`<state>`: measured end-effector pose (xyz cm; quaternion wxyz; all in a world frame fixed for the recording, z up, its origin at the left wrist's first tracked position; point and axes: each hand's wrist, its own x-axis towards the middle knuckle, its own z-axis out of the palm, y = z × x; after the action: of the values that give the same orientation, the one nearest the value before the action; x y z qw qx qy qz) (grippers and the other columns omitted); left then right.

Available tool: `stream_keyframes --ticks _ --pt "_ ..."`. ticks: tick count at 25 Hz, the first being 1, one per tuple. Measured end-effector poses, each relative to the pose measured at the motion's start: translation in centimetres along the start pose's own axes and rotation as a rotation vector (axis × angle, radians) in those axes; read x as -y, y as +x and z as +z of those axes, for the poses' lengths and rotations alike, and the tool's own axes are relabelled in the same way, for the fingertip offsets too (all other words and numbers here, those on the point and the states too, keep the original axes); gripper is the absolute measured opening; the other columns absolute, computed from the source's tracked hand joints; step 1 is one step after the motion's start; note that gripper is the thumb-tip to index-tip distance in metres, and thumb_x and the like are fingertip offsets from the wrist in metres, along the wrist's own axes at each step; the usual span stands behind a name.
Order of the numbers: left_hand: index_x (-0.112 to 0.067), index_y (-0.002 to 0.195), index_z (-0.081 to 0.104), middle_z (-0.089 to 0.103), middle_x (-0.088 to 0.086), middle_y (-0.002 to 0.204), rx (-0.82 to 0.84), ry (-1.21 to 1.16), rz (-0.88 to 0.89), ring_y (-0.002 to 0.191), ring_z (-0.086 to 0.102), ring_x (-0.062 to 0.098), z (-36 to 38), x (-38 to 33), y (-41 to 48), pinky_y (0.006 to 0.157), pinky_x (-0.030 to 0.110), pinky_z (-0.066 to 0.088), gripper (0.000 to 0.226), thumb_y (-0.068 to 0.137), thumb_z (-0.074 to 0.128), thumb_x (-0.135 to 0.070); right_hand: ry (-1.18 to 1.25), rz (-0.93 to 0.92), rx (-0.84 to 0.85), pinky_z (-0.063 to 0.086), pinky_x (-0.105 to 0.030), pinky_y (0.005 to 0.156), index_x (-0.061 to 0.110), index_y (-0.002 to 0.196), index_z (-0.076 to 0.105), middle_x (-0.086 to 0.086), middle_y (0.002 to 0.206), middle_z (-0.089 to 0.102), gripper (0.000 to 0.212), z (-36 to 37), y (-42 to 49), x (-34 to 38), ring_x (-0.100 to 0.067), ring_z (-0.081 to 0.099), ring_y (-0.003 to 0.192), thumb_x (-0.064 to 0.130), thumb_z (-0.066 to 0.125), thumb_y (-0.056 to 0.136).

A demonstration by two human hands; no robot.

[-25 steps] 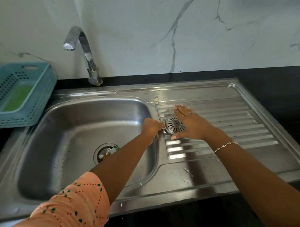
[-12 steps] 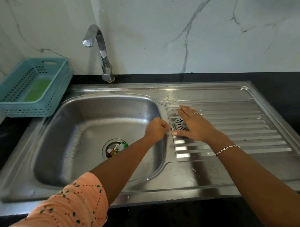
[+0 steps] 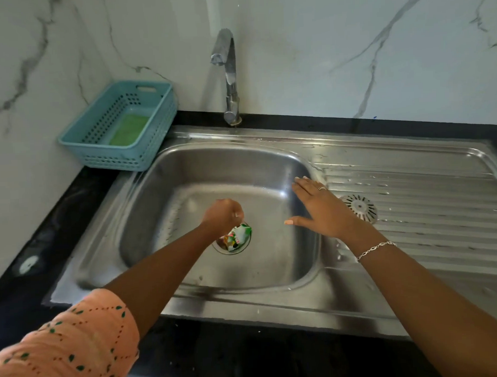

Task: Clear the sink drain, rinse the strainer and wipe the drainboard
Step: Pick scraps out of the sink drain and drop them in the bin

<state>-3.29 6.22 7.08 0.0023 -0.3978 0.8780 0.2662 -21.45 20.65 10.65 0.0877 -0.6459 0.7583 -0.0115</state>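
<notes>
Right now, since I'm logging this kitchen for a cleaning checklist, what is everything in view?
sink basin: one, steel, centre
drainboard: one, ridged steel, right of basin
strainer: one, metal, lying on drainboard beside basin
scraps: one clump, green and white, in the drain opening
tap: one, chrome, behind basin
basket: one, teal, back left on counter
pad: one, green, inside basket
counter: one, black, around sink
wall: white marble, behind
bracelet: one, silver, right wrist
sleeve: one, orange patterned, left arm
left hand: fingers curled, over the drain; contents unseen
right hand: fingers straight, above basin's right edge
</notes>
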Motion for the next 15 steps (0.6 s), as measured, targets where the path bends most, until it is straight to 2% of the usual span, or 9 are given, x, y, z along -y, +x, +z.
stream_keyframes --ticks 5,10,15 --pt "-0.015 0.093 0.069 0.068 0.01 0.104 0.052 0.145 -0.025 0.103 0.057 0.027 0.0 4.3 0.3 0.085 0.037 0.049 0.015 0.082 0.06 -0.016 -0.026 -0.037 0.043 0.009 -0.036 0.118 0.007 0.145 0.017 -0.014 0.154 0.018 0.083 1.7 2.4 3.1 -0.027 0.015 0.143 0.054 0.049 0.085" --pt "-0.013 0.099 0.066 0.064 0.013 0.108 0.11 0.316 0.003 0.111 0.048 0.027 1.9 6.2 2.3 0.089 0.038 0.042 0.022 0.086 0.048 -0.014 -0.021 -0.017 0.093 0.011 -0.036 0.118 0.008 0.145 0.017 -0.014 0.154 0.018 0.08 3.3 3.7 4.7 -0.027 0.016 0.143 0.052 0.049 0.086" --pt "-0.013 0.103 0.063 0.061 0.01 0.114 0.209 0.593 0.149 0.115 0.043 0.028 3.5 8.3 4.6 0.092 0.045 0.036 0.02 0.087 0.052 -0.014 -0.004 0.029 0.114 0.012 -0.034 0.118 0.01 0.145 0.017 -0.012 0.154 0.018 0.08 4.2 4.1 5.1 -0.025 0.017 0.142 0.053 0.049 0.086"
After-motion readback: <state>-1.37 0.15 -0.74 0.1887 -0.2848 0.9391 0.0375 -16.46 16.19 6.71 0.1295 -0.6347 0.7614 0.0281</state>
